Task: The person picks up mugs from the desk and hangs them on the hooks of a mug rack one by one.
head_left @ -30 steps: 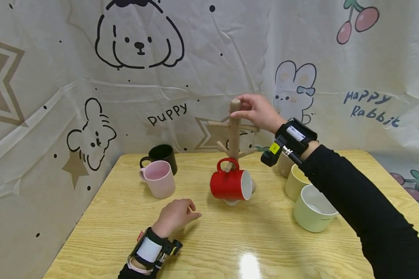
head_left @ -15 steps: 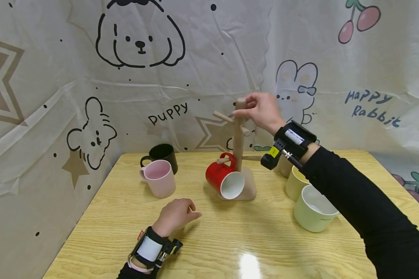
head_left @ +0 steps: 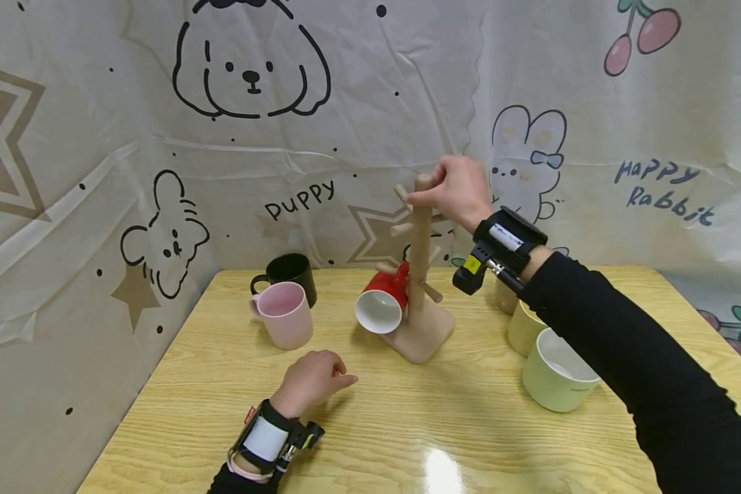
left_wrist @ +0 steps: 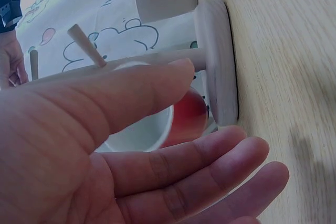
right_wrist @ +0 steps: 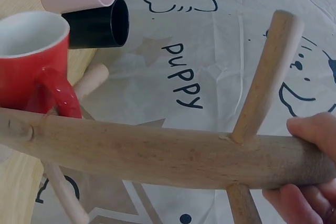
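Observation:
My right hand (head_left: 457,191) grips the top of a wooden mug tree (head_left: 421,254), thumb and fingers around its post in the right wrist view. A red mug (head_left: 392,285) with a white inside hangs by its handle on a lower peg on the left of the post, its mouth toward me. The mug tree's square base (head_left: 421,333) is on the table. My left hand (head_left: 311,381) rests at the table's near left, holding nothing, thumb and fingers apart in the left wrist view.
A pink mug (head_left: 286,315) stands in front of a black mug (head_left: 293,274) at the back left. At the right, a pale green mug (head_left: 556,377), a yellow mug (head_left: 521,331) and a beige one (head_left: 504,295) stand partly behind my right sleeve. A printed cloth hangs behind the table.
My right hand has turned the mug tree, and its pegs now point other ways. The red mug has swung left and back with it, mouth now facing me. My left hand stays put.

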